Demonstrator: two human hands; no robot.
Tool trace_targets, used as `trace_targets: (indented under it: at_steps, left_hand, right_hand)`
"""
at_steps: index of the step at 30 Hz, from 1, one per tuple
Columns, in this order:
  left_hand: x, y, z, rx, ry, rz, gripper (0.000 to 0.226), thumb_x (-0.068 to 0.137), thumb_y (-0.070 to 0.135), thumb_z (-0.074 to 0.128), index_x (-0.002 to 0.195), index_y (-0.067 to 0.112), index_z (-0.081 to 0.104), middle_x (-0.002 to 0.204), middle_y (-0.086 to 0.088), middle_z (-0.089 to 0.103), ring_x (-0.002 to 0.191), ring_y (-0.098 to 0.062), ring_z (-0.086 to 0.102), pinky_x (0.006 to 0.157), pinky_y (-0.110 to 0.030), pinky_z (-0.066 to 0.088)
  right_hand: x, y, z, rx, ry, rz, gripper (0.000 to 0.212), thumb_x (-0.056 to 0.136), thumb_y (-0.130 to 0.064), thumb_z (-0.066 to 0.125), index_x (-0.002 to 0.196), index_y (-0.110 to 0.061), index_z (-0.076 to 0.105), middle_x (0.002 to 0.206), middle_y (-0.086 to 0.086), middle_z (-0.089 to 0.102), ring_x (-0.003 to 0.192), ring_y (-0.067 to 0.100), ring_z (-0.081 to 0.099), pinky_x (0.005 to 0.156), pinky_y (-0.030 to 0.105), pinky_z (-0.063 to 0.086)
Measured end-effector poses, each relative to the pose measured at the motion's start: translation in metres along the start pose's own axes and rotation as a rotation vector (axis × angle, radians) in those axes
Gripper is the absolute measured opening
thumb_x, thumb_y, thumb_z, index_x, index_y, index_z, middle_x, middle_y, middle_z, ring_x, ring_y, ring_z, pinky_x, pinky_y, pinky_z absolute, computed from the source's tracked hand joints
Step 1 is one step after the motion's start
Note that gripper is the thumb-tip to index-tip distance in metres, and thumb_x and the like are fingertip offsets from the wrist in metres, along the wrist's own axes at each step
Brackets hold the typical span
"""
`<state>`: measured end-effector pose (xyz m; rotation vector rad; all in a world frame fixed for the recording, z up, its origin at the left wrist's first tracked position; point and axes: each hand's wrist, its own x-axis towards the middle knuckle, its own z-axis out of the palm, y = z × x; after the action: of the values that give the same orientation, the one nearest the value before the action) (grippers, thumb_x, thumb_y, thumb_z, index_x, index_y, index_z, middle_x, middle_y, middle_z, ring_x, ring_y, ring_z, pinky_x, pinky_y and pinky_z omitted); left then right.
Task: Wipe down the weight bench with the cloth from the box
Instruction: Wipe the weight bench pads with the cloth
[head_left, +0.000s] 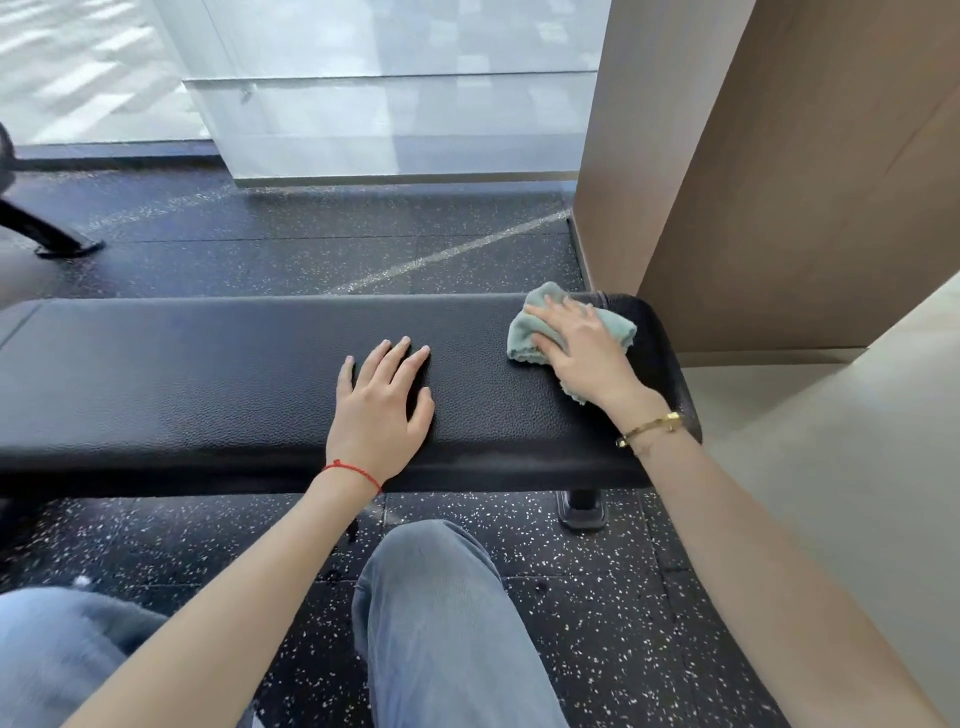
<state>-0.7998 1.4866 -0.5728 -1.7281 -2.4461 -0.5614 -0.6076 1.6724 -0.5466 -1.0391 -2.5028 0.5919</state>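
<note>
1. And here is the weight bench (208, 374), a long black textured pad running straight across the view, its right end rounded off beside a brown wall panel (779, 182).
2. The right hand (584, 353) is flat on the pale green cloth (540, 325), fingers stretched out and spread, pressing it down onto the pad near that right end. No curl, no pinch: it is an open-palmed press.
3. The cloth lies bunched under the palm, edges poking out on the far side and by the wrist, where a gold bracelet (649, 428) sits.
4. The left hand (382, 402) rests palm down on the bare middle of the bench, fingers straight and fanned, holding nothing. A red string (353, 474) circles that wrist.
5. The two hands are apart, a strip of black pad between them.
6. Down below, knees in blue jeans (441, 623) over dark speckled rubber flooring (597, 597), and one bench foot (583, 512) planted under the right end.
7. Beyond the bench, a pale glass partition (389, 104).
</note>
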Motion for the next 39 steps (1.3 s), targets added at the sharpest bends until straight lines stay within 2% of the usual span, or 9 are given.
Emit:
trace_targets:
  at_steps: [4,6,10,14,18,23,32,35,39]
  left_hand:
    - [0.0,-0.001,0.0,0.004,0.005,-0.007,0.056,0.094,0.044,0.029,0.145,0.027,0.045,0.153,0.001,0.042,0.145,-0.019,0.03,0.12,-0.051,0.017]
    - [0.0,-0.001,0.0,-0.003,0.014,-0.007,0.056,0.094,0.044,0.03,0.144,0.027,0.046,0.152,0.002,0.043,0.144,-0.019,0.032,0.12,-0.051,0.018]
    - [0.0,-0.002,0.001,-0.029,0.057,-0.005,0.053,0.093,0.042,0.032,0.14,0.025,0.051,0.149,0.002,0.047,0.142,-0.018,0.036,0.119,-0.05,0.021]
    - [0.0,-0.006,-0.001,-0.105,0.11,-0.024,0.05,0.093,0.038,0.034,0.131,0.019,0.059,0.142,0.001,0.055,0.137,-0.018,0.043,0.118,-0.046,0.025]
    - [-0.004,-0.018,-0.01,-0.108,0.226,-0.064,0.041,0.093,0.033,0.04,0.12,0.017,0.066,0.127,0.001,0.065,0.126,-0.018,0.053,0.113,-0.041,0.031]
    - [-0.026,-0.11,-0.053,-0.104,0.372,-0.134,0.033,0.092,0.023,0.046,0.115,0.015,0.068,0.121,-0.001,0.067,0.119,-0.02,0.057,0.107,-0.037,0.034]
    - [-0.04,-0.314,-0.111,-0.013,0.294,-0.281,0.041,0.09,0.018,0.052,0.13,0.01,0.059,0.135,-0.013,0.057,0.131,-0.032,0.045,0.113,-0.051,0.029]
    - [-0.038,-0.351,-0.115,-0.01,0.234,-0.302,0.042,0.093,0.017,0.053,0.135,0.01,0.056,0.142,-0.014,0.052,0.137,-0.033,0.04,0.116,-0.054,0.023]
    - [-0.036,-0.37,-0.11,-0.003,0.126,-0.294,0.054,0.09,0.032,0.036,0.139,0.014,0.053,0.148,-0.011,0.047,0.141,-0.031,0.035,0.118,-0.054,0.016]
  right_hand:
    - [-0.063,-0.023,0.007,0.08,-0.072,-0.236,0.046,0.096,-0.026,0.053,0.141,-0.03,0.044,0.155,-0.005,0.028,0.145,0.011,0.017,0.12,0.031,0.004]
    - [-0.067,-0.019,0.005,0.082,-0.1,-0.281,0.046,0.096,-0.029,0.052,0.141,-0.032,0.043,0.155,-0.009,0.027,0.145,0.007,0.016,0.12,0.029,0.004]
    - [-0.013,-0.011,0.011,-0.007,-0.051,-0.216,0.044,0.097,-0.032,0.049,0.141,-0.03,0.044,0.155,-0.002,0.031,0.146,0.018,0.02,0.12,0.034,0.006]
    - [0.027,-0.038,0.034,-0.036,-0.001,-0.083,0.045,0.096,-0.032,0.05,0.141,-0.025,0.045,0.154,0.006,0.032,0.145,0.022,0.021,0.12,0.037,0.006]
    - [0.003,-0.087,0.058,0.021,-0.042,-0.209,0.046,0.095,-0.031,0.053,0.14,-0.026,0.045,0.154,0.004,0.032,0.146,0.021,0.021,0.121,0.038,0.007]
    - [0.002,-0.13,0.085,0.03,-0.077,-0.26,0.045,0.096,-0.029,0.052,0.141,-0.026,0.044,0.154,0.003,0.031,0.146,0.019,0.018,0.121,0.036,0.005]
    - [0.067,-0.264,0.177,-0.041,-0.063,-0.207,0.042,0.097,-0.026,0.048,0.139,-0.022,0.046,0.154,0.009,0.032,0.146,0.025,0.019,0.12,0.042,0.005]
    - [0.043,-0.303,0.194,-0.021,-0.078,-0.271,0.042,0.098,-0.025,0.048,0.14,-0.023,0.046,0.154,0.005,0.031,0.146,0.023,0.018,0.121,0.039,0.004]
    - [0.019,-0.319,0.199,-0.001,-0.118,-0.333,0.043,0.098,-0.028,0.047,0.141,-0.029,0.043,0.155,-0.004,0.029,0.146,0.013,0.016,0.121,0.033,0.004]
